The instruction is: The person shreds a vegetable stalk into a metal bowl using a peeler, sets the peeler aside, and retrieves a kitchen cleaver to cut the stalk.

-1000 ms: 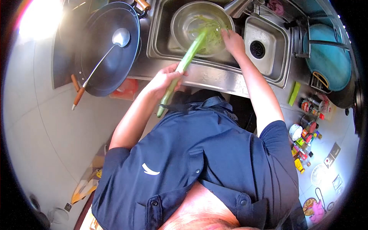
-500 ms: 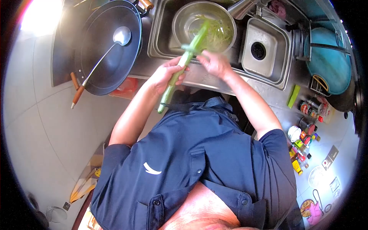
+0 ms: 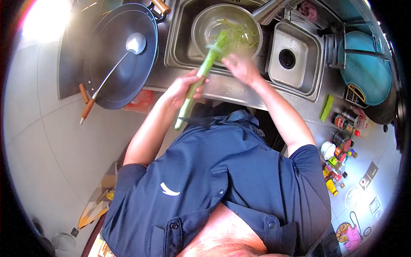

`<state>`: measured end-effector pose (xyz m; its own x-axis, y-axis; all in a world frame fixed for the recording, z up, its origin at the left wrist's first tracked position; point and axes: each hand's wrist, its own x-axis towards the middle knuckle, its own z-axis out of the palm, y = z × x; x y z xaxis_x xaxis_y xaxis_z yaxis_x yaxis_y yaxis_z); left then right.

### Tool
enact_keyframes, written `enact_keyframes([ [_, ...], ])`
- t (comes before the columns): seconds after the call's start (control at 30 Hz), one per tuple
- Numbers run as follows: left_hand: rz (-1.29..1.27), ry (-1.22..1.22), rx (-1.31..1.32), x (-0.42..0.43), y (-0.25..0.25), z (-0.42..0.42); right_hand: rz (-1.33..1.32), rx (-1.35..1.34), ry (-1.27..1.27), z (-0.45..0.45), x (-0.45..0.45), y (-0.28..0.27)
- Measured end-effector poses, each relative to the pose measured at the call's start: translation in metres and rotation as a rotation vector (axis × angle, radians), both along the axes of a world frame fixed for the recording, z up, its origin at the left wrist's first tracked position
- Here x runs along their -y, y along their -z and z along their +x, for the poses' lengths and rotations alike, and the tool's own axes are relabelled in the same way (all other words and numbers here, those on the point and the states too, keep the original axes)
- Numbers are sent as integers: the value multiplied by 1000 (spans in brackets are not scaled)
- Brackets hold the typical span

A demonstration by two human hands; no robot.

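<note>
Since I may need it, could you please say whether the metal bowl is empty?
Not empty: green strips show inside the metal bowl.

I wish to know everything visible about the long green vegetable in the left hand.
The long green vegetable is slender, straight, pale to bright green. The left hand grips it around its middle, holding it slanted: the blurred far end is over the metal bowl, the near end points toward the dark shirt. Whether the right hand touches it is unclear.

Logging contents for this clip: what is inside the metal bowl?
Thin green peelings lie toward the right in the metal bowl. The long green vegetable extends over its near edge; what lies beneath its tip is covered. Whether there's water is unclear.
</note>
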<state>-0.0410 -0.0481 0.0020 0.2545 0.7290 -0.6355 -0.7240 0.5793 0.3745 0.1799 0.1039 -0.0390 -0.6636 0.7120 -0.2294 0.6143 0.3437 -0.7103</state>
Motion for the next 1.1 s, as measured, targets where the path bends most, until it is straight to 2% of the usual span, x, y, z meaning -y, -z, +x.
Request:
enact_keyframes([
  [0.03, -1, -2, 1, -2, 0, 0, -49, -130, -59, -3, 14, -16],
  [0.13, 14, -3, 27, -5, -2, 1, -33, -144, -167, -5, 28, -17],
  [0.23, 24, 20, 10, -3, -7, 3, -15, -59, -175, -6, 19, -14],
  [0.3, 52, 43, -32, 2, -12, 5, 41, 168, -201, -7, -16, 12],
  [0.37, 55, 103, -98, 8, -9, 3, 12, 327, 105, 2, -46, 17],
  [0.43, 67, 159, -168, 10, -10, 2, -16, 453, 289, 14, -89, 41],
  [0.47, 67, 149, -161, 12, -14, 2, -17, 451, 291, 19, -94, 40],
  [0.53, 65, 131, -150, 15, -14, 1, 124, 389, 358, 26, -101, 33],
  [0.63, 37, 84, -109, 10, -8, -3, 128, 345, 293, 26, -97, 30],
  [0.77, 17, 49, -199, 0, -16, 4, 106, 349, 294, 19, -76, 21],
  [0.83, -4, 36, -263, -2, -18, 7, 124, 121, 354, 18, -65, 20],
  [0.87, 22, 67, -323, -4, -15, 6, 122, 120, 350, 18, -58, 22],
  [0.9, 48, 99, -383, -4, -13, 6, 61, 79, 312, 16, -49, 21],
  [1.03, 67, 89, -355, -7, 2, 9, -55, -92, 174, 2, -8, 2],
  [1.1, 24, 61, -327, -11, 0, 12, 92, -155, 40, -4, 14, 5],
])
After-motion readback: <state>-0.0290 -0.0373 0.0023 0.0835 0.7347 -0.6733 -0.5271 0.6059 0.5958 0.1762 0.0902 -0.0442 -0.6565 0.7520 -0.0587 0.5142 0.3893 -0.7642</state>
